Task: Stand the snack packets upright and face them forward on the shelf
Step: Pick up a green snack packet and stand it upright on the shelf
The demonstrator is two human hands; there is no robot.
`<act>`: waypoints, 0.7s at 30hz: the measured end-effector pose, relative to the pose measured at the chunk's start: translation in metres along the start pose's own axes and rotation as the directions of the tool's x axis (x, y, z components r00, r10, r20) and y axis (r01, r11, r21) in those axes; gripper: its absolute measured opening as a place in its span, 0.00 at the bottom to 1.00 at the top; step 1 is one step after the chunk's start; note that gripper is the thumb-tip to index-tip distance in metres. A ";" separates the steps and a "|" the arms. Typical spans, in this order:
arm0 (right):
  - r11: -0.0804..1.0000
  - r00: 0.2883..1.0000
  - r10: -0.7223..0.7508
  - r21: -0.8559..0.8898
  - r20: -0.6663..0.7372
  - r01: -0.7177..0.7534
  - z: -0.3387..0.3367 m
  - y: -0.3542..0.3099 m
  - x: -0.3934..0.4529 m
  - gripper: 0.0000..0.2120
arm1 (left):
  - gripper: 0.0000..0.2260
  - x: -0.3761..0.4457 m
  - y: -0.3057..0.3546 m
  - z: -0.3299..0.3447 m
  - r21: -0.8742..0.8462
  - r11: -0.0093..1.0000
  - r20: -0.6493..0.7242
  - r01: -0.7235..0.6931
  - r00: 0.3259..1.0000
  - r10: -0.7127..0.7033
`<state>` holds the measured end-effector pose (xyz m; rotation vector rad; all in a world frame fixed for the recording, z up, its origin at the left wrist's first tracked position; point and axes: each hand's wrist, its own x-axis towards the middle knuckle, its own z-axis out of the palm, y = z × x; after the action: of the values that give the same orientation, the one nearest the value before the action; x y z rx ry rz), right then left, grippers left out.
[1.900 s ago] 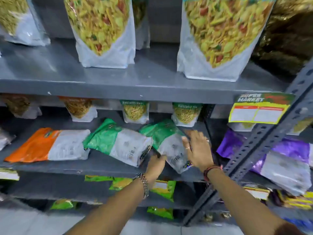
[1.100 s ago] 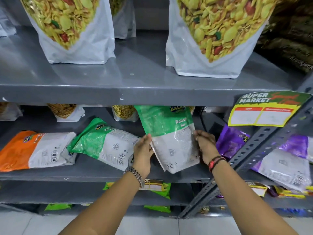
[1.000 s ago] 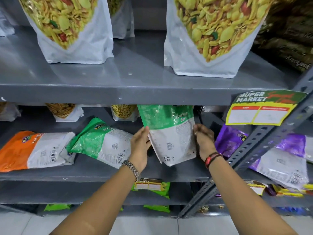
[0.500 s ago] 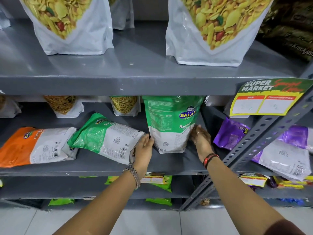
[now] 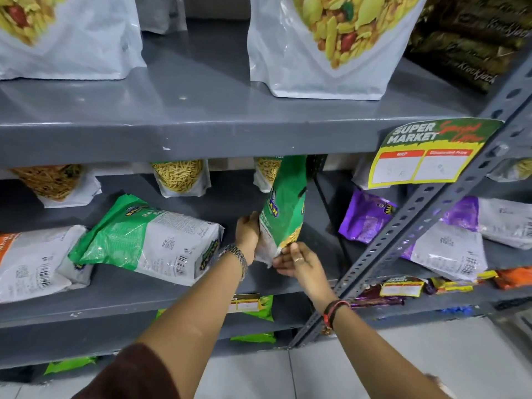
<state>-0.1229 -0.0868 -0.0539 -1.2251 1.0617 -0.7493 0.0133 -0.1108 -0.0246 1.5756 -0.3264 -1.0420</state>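
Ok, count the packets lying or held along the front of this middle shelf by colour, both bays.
Green: 2 (lying green packet; held green packet, gripped by left hand and right hand)
Purple: 2 (near purple packet; far purple packet)
Orange: 1 (orange packet, cut off at the left edge)
Total: 5

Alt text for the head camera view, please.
Both hands, left hand and right hand, hold a green snack packet upright and edge-on on the middle shelf. Another green packet lies flat beside it.
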 end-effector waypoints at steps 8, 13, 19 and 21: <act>0.993 0.919 0.091 0.102 -0.385 -0.056 -0.023 -0.025 0.034 0.17 | 0.19 -0.084 -0.064 -0.012 -0.045 0.983 -0.207 -0.177 0.964 0.164; 0.924 0.964 0.248 0.321 -0.099 -0.205 -0.011 -0.062 0.060 0.35 | 0.27 -0.125 -0.075 0.006 -0.028 0.994 -0.002 -0.106 0.994 0.106; 0.922 0.962 0.270 0.296 -0.025 -0.251 0.000 -0.058 0.044 0.38 | 0.29 -0.100 -0.055 0.016 -0.112 0.988 -0.051 -0.108 0.993 0.102; 0.951 0.972 0.219 0.241 -0.081 -0.194 0.000 -0.049 0.032 0.35 | 0.29 -0.084 -0.051 0.012 -0.150 0.977 -0.116 -0.148 0.985 0.132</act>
<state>-0.1070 -0.1263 -0.0138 -0.8678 1.1360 -0.7584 -0.0595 -0.0446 -0.0325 1.4372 -0.2718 -0.8519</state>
